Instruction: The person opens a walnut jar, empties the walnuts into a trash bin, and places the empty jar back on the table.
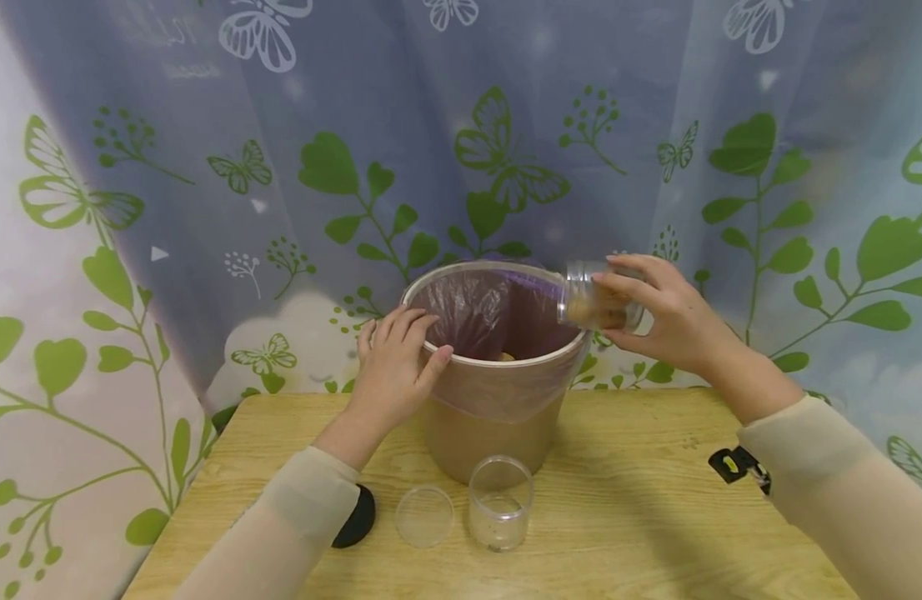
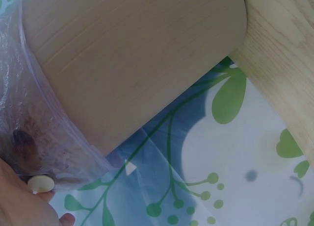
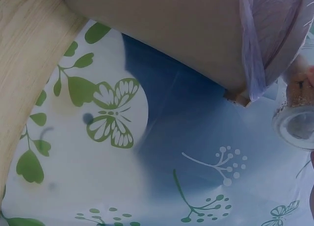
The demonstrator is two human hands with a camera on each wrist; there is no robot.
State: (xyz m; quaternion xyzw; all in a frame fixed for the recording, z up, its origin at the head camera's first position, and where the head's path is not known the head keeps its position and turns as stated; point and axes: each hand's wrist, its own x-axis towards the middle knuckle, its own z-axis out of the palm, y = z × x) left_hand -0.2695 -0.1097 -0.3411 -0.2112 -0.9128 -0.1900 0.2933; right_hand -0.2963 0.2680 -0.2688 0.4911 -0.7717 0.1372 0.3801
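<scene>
A beige trash bin [image 1: 491, 442] lined with a thin purplish plastic bag [image 1: 461, 308] stands upright on the table. My left hand [image 1: 392, 354] grips its rim at the left, the fingertips over the edge. My right hand [image 1: 667, 312] holds a clear jar [image 1: 599, 304] tipped on its side, its mouth at the bin's right rim. Brownish contents show inside that jar; the right wrist view catches its round base [image 3: 297, 128]. Most of the bin's inside is hidden from the head view, apart from a small yellowish bit [image 1: 506, 357].
In front of the bin, a second clear jar [image 1: 500, 508] stands uncovered beside a flat, round clear lid [image 1: 425, 517]. A round black object [image 1: 356, 518] is partly covered by the left sleeve. Behind the wooden table [image 1: 641, 467] hangs a patterned curtain [image 1: 401, 92].
</scene>
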